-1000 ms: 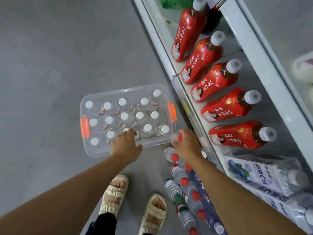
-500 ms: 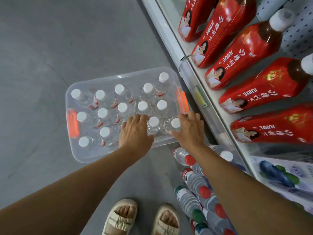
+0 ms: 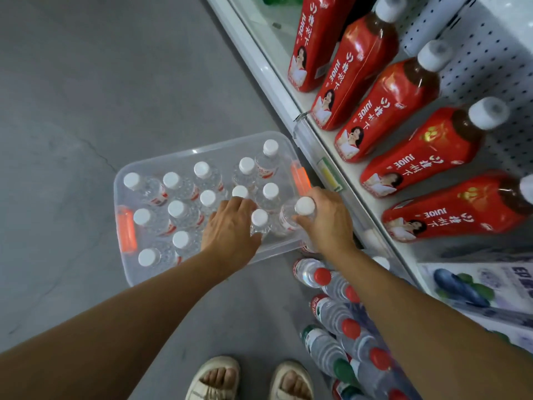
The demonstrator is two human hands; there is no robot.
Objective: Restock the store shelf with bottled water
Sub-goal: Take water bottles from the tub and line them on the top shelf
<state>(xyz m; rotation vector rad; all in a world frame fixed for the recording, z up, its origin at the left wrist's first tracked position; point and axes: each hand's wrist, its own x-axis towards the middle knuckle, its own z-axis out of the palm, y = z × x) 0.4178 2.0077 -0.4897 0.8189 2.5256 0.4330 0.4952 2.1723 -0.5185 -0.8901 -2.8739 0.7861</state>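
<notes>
- Head view, clear plastic bin (image 3: pixel 124 180), on the floor beside the shelf (image 3: pixel 288 90): holds upright white-capped water bottles, orange handles at both ends.
- My right hand (image 3: pixel 326 223): fingers curled round the water bottle (image 3: pixel 291 217) in the bin's near right corner, below its cap.
- My left hand (image 3: pixel 230 229): laid over the neighbouring bottles (image 3: pixel 259 223), fingers bent; whether it grips one I cannot tell.
- Lower shelf row, red-capped water bottles (image 3: pixel 323 277): the likely destination.
- Advice to myself: lift straight up, clear the bin wall, keep hold below the neck, avoid the red juice bottles (image 3: pixel 427 157) above.
</notes>
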